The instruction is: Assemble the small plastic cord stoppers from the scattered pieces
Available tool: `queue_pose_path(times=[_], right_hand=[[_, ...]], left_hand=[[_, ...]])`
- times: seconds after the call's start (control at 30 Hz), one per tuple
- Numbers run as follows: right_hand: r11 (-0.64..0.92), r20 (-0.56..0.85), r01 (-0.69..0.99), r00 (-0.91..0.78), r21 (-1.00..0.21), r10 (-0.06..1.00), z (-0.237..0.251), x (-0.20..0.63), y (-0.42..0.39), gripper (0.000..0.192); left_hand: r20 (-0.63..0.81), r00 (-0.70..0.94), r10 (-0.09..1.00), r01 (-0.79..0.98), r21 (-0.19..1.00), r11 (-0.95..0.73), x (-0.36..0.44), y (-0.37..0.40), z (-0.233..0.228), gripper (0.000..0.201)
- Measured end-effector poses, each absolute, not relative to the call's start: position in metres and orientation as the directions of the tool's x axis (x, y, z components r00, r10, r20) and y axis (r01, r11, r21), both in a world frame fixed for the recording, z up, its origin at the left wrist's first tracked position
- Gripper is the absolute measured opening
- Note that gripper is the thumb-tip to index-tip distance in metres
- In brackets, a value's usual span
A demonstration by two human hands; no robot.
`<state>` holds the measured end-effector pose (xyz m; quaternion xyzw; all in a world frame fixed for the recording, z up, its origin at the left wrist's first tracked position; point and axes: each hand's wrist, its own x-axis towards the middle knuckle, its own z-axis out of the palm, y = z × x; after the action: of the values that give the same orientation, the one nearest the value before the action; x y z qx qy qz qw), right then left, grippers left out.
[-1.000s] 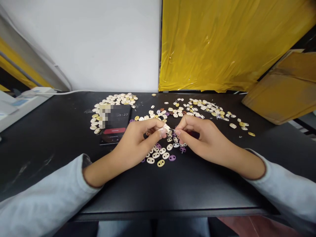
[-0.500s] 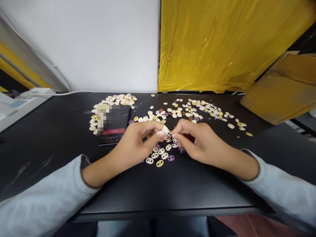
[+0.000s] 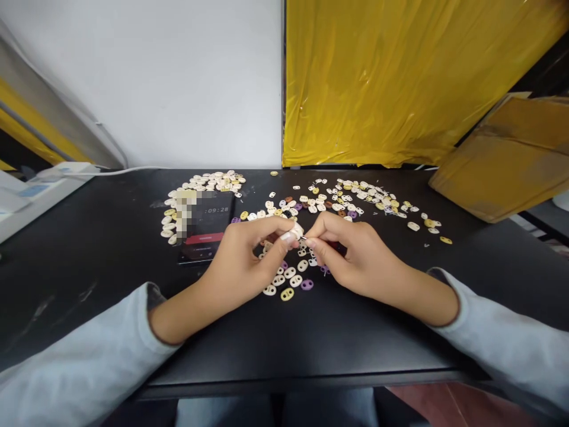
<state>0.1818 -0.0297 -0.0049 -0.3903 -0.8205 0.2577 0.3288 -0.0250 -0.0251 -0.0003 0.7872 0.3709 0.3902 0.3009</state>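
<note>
A: What does the left hand point(image 3: 249, 261) hold?
B: Its grip is closed on a white piece point(image 3: 297, 230), pinched between thumb and forefinger, just above the table point(image 3: 311, 338).
A: And the right hand point(image 3: 355, 255)?
B: Its fingertips are pinched together on a thin pin point(image 3: 304, 238), whose end touches the white piece. The two grips almost meet.
A: What lies under them?
B: A small group of pieces point(image 3: 291, 279), white, yellow and purple, lies on the table directly below and a little nearer to the person.
A: Anything else near?
B: A phone point(image 3: 207, 228) lies flat to the left of the left grip. Behind it is a heap point(image 3: 208, 181) of pale pieces, and more scattered pieces point(image 3: 364, 198) lie beyond the right grip.
</note>
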Motion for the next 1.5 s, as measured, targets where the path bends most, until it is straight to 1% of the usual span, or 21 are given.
queue_pose_path(times=[0.17, 0.3, 0.37, 0.43, 0.5, 0.6, 0.7, 0.87, 0.97, 1.07, 1.13, 1.2, 1.27, 1.33, 1.43, 1.5], right_hand=[[0.483, 0.332, 0.362, -0.407, -0.797, 0.851, -0.007, 0.174, -0.031, 0.012], [0.444, 0.335, 0.280, -0.362, -0.851, 0.870, -0.007, 0.170, -0.031, 0.012], [0.431, 0.325, 0.267, -0.361, -0.862, 0.874, -0.005, 0.171, -0.031, 0.012], [0.405, 0.292, 0.278, -0.371, -0.871, 0.882, -0.003, 0.172, -0.031, 0.012], [0.380, 0.257, 0.304, -0.376, -0.874, 0.890, -0.002, 0.175, -0.031, 0.003], [0.384, 0.244, 0.341, -0.388, -0.858, 0.889, -0.003, 0.177, -0.031, 0.014], [0.414, 0.253, 0.374, -0.409, -0.830, 0.877, -0.003, 0.179, -0.030, 0.008], [0.426, 0.260, 0.404, -0.404, -0.809, 0.877, 0.001, 0.189, -0.020, 0.008], [0.431, 0.211, 0.497, -0.438, -0.753, 0.874, 0.004, 0.199, -0.013, 0.011], [0.458, 0.172, 0.597, -0.474, -0.658, 0.864, 0.007, 0.205, -0.010, 0.016], [0.455, 0.163, 0.634, -0.465, -0.625, 0.870, 0.008, 0.207, -0.008, 0.018], [0.441, 0.194, 0.664, -0.415, -0.604, 0.889, 0.006, 0.210, -0.004, 0.021], [0.435, 0.259, 0.705, -0.349, -0.560, 0.900, 0.001, 0.215, 0.004, 0.023], [0.432, 0.321, 0.771, -0.307, -0.467, 0.896, -0.005, 0.218, 0.013, 0.022], [0.412, 0.298, 0.852, -0.321, -0.323, 0.899, -0.009, 0.219, 0.024, 0.019], [0.412, 0.275, 0.874, -0.342, -0.259, 0.898, -0.008, 0.217, 0.027, 0.014]], left_hand=[[0.354, 0.348, 0.868, 0.227, 0.867, -0.444, -0.022, -0.024, -0.003, 0.008], [0.317, 0.309, 0.897, 0.151, 0.915, -0.375, -0.020, -0.024, -0.002, 0.011], [0.302, 0.314, 0.900, 0.142, 0.922, -0.359, -0.020, -0.024, 0.000, 0.011], [0.288, 0.333, 0.898, 0.169, 0.919, -0.357, -0.020, -0.023, 0.001, 0.011], [0.287, 0.356, 0.889, 0.228, 0.896, -0.381, -0.021, -0.023, 0.002, 0.012], [0.324, 0.398, 0.858, 0.335, 0.819, -0.465, -0.022, -0.023, 0.002, 0.016], [0.366, 0.450, 0.815, 0.410, 0.726, -0.552, -0.022, -0.022, 0.003, 0.014], [0.398, 0.487, 0.777, 0.500, 0.603, -0.622, -0.029, -0.019, 0.010, 0.012], [0.391, 0.511, 0.765, 0.543, 0.543, -0.640, -0.034, -0.016, 0.013, 0.014], [0.365, 0.556, 0.747, 0.549, 0.513, -0.660, -0.037, -0.014, 0.010, 0.015], [0.342, 0.580, 0.739, 0.554, 0.499, -0.666, -0.037, -0.013, 0.006, 0.015], [0.325, 0.591, 0.739, 0.566, 0.486, -0.666, -0.036, -0.013, 0.004, 0.014], [0.318, 0.593, 0.740, 0.575, 0.476, -0.665, -0.034, -0.013, 0.003, 0.012], [0.313, 0.601, 0.735, 0.574, 0.471, -0.670, -0.033, -0.013, 0.003, 0.012], [0.326, 0.608, 0.724, 0.565, 0.463, -0.683, -0.033, -0.013, 0.003, 0.011], [0.338, 0.621, 0.707, 0.549, 0.456, -0.700, -0.033, -0.013, 0.002, 0.008]])
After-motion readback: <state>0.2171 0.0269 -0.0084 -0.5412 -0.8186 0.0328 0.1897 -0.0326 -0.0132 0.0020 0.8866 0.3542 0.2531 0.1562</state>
